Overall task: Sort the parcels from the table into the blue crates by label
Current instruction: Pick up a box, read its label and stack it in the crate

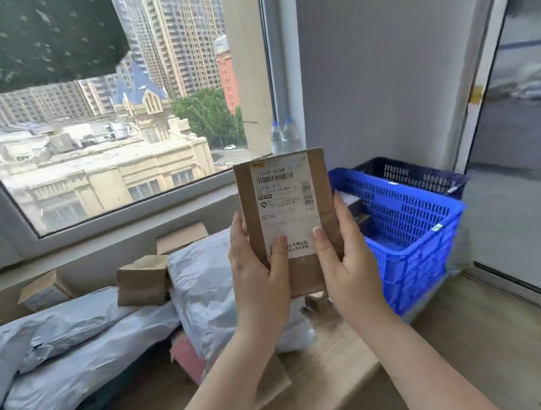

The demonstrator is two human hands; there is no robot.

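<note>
Both my hands, left hand (258, 263) and right hand (343, 257), grasp an upright box (290, 210), label facing me, crate (424, 226) at three o'clock.

**Surroundings beyond the sorting area**

A large window (103, 126) with a pale grey frame fills the left of the view; through it appear high-rise blocks, a cream low-rise building (100, 175) with a pointed blue roof behind it, green trees (208, 116) and a red-brick tower. Two clear plastic water bottles (285, 136) stand side by side on the sill, against a grey wall (381, 69). A dark green speckled cloth (40, 38) hangs across the upper left corner.
</note>
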